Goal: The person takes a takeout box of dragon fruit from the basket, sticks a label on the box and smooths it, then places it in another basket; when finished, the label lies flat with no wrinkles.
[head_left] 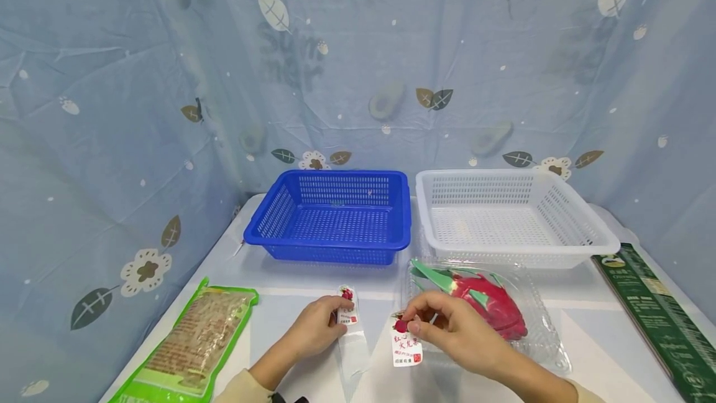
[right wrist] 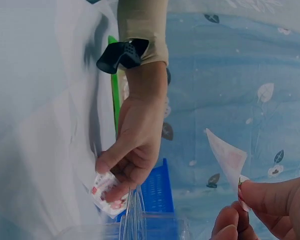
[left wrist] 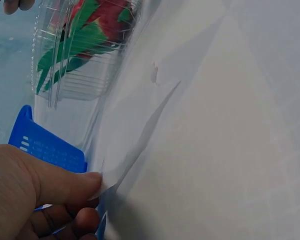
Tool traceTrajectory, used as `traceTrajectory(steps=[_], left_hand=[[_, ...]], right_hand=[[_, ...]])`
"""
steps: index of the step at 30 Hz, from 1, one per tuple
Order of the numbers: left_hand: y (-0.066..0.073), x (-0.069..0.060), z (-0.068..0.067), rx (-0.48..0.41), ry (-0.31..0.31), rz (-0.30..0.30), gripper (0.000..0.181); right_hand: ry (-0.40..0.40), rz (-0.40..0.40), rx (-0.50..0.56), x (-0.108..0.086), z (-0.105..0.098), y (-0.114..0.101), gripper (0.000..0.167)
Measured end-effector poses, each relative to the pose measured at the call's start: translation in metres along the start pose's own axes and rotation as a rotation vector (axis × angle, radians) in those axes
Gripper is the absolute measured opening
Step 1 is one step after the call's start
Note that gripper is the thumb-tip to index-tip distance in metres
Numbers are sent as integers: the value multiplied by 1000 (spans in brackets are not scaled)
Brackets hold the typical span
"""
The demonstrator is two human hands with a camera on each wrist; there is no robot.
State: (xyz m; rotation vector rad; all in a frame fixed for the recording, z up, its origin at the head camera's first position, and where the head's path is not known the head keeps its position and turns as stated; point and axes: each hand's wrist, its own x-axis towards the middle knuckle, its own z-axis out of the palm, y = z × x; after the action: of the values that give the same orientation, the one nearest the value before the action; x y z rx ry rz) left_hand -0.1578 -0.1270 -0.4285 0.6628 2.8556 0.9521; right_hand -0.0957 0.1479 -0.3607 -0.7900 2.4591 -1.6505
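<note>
One label [head_left: 407,353]: pinched by top edge, hanging below grip, near left side of clamshell box [head_left: 550,342].
Right hand [head_left: 454,331]: clamped on that label.
Left hand [head_left: 317,327]: clamped on second label [head_left: 348,317], farther left of clamshell box.

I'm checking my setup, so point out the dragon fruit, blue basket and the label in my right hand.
Dragon fruit [head_left: 495,306]: head view, red body.
Blue basket [head_left: 327,245]: head view, front rim.
Label [head_left: 406,349]: head view, printed face.

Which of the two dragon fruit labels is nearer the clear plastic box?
The dragon fruit label pinched in the right hand, near the left side of the clear plastic box; the other label, in the left hand, is farther left.
</note>
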Motion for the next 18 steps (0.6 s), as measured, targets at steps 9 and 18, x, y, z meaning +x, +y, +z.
traceTrajectory(steps=[9,18], left_hand=[[-8,1,-1,73,-23,66,40],[-11,2,-7,122,-96,95,43]], right_hand=[[27,37,-14,-7,-11,6,10],[93,47,-86,-11,-25,13,12]])
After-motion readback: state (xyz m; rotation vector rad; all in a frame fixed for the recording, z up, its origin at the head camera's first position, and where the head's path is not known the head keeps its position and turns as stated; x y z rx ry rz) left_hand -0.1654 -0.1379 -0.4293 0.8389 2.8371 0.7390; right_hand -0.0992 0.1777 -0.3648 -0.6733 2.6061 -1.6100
